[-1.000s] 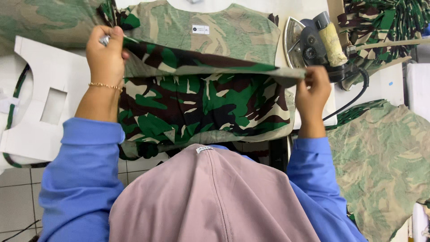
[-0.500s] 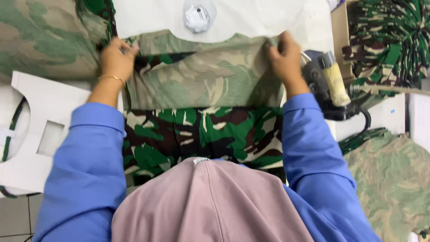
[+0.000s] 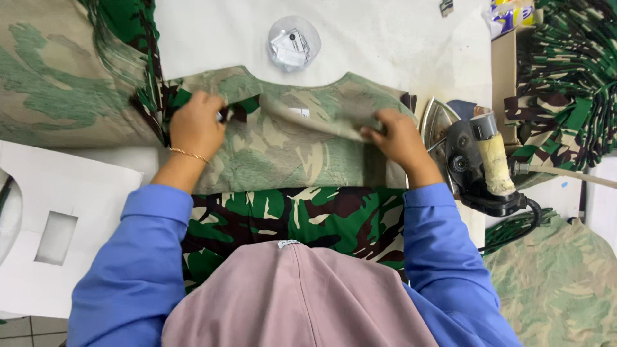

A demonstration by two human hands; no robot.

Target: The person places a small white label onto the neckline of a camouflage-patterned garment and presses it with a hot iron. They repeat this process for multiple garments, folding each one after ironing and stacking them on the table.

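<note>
A camouflage garment piece [image 3: 289,160] lies on the white table [image 3: 385,45], pale inside face up at the far end, dark green print nearer me. My left hand [image 3: 196,125] pinches its folded edge at the left. My right hand [image 3: 398,138] grips the same fold at the right. Both arms wear blue sleeves, and a thin bracelet circles the left wrist. A mauve head covering [image 3: 295,295] fills the bottom of the view.
An electric iron [image 3: 475,160] stands on its side right of my right hand, cord trailing down. A clear round container [image 3: 294,42] sits beyond the garment. Stacks of camouflage fabric lie at the far left [image 3: 64,77], far right [image 3: 565,90] and lower right [image 3: 559,283]. White cardboard template [image 3: 58,231] at left.
Both hands have carried the raised fabric edge away from me and laid it down on the table. The pale inside face is now folded over the dark print.
</note>
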